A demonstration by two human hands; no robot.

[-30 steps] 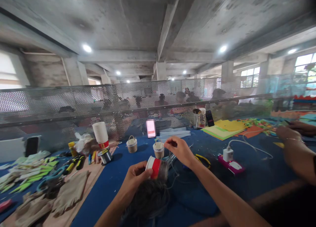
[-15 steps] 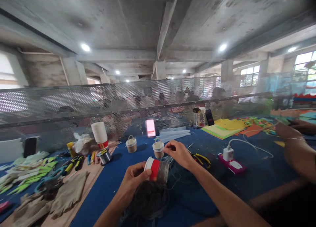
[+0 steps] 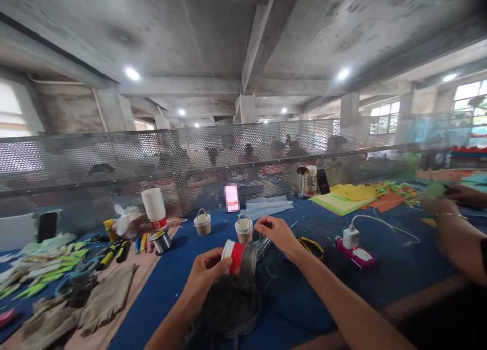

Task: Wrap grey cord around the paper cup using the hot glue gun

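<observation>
My left hand (image 3: 207,275) is closed around a paper cup (image 3: 236,256), white at the rim with a red band, tilted on its side. Grey cord (image 3: 249,259) is wound round the cup's base end. My right hand (image 3: 279,236), raised just right of the cup, has thumb and fingers pinched together on a strand of that cord; the strand is thin and hard to follow. Below the cup lies a tangled dark grey bundle of cord (image 3: 232,304). Just beyond my hands stand two small handled buckets, one left (image 3: 202,223) and one nearer my fingers (image 3: 244,229).
Yellow-handled pliers (image 3: 312,247) and a magenta power strip (image 3: 355,253) with a white charger lie to the right. Stacked paper cups (image 3: 152,205), a wire spool (image 3: 162,241) and grey gloves (image 3: 108,296) are left. A co-worker's arm (image 3: 456,238) reaches in at right. A perforated screen stands behind.
My right hand has shifted slightly right and stays pinched. The cup in my left hand has moved slightly left. At right, the co-worker's hand has moved and now has something green by it.
</observation>
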